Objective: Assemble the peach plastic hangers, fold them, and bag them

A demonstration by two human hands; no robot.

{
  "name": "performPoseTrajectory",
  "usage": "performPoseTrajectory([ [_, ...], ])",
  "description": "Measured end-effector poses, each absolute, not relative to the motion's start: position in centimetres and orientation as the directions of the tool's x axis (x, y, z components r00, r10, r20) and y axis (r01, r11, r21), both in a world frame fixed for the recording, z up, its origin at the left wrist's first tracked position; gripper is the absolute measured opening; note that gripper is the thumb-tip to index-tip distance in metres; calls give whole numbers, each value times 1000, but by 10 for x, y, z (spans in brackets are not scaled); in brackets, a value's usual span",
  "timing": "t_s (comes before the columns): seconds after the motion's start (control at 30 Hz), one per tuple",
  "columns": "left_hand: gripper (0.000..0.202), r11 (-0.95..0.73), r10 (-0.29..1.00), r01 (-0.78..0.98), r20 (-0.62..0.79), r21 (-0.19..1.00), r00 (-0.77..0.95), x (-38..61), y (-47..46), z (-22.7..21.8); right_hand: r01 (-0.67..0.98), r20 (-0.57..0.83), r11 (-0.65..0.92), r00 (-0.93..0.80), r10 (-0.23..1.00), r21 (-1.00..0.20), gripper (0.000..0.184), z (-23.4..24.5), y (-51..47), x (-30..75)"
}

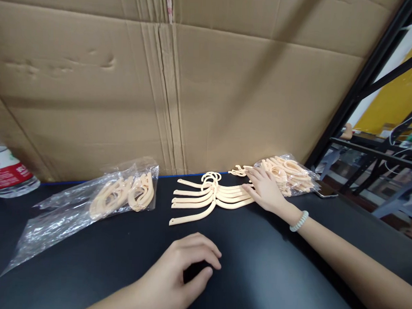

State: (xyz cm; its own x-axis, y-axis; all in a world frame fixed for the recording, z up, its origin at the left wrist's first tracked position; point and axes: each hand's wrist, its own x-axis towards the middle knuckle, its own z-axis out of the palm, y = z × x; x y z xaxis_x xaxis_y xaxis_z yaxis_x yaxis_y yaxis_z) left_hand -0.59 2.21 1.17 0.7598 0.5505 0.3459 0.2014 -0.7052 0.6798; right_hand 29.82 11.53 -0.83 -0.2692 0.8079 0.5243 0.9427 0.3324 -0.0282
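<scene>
So the main thing here is the row of cream hangers (pixel 214 196) in the middle of the bench (pixel 87 267), set toward the back edge, where the cardboard (pixel 228 105) stands. Each hanger lies with its long axis side to side, pretty much along that back edge, bent at the middle, and the hooks (pixel 211 176) bunch up on the side facing the cardboard. The left arms fan out with gaps between them; the right ones sit closer together.

Right hand (pixel 266 189) is clearly the nearer one. It's over the right-hand tips of the row, fingers stretched out and thumb spread off them, so fairly wide. The fingertips are right by some small loose pieces (pixel 238 171) near the back edge. Can't tell if it's actually pressing on anything, because it covers the hanger ends itself.

Left hand (pixel 178 264) is on the near side, apart from the row, loosely curled with a modest gap between thumb and fingers, nothing in it. From there the hangers are straight toward the back edge and a bit right, so they lie crosswise to that reach.

Bagged hangers on both sides too: right bag (pixel 289 173) just past the right hand, left bag (pixel 60 223) well apart from either hand.
</scene>
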Motion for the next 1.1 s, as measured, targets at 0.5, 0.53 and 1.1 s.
performPoseTrajectory([
  [0.5, 30, -88, 818, -58, 105, 994, 565, -5, 31, -4, 106, 368, 379, -116, 923, -919, 40, 10, 70, 257],
  [0.53, 31, -93, 839, -69, 116, 993, 532, -4, 32, -4, 65, 326, 341, -169, 930, -938, 41, 11, 65, 250],
  [1.1, 17, 192, 852, -212, -56, 958, 520, -6, 41, 2, 596, 498, 653, -433, 752, -468, 30, 1, 57, 246],
])
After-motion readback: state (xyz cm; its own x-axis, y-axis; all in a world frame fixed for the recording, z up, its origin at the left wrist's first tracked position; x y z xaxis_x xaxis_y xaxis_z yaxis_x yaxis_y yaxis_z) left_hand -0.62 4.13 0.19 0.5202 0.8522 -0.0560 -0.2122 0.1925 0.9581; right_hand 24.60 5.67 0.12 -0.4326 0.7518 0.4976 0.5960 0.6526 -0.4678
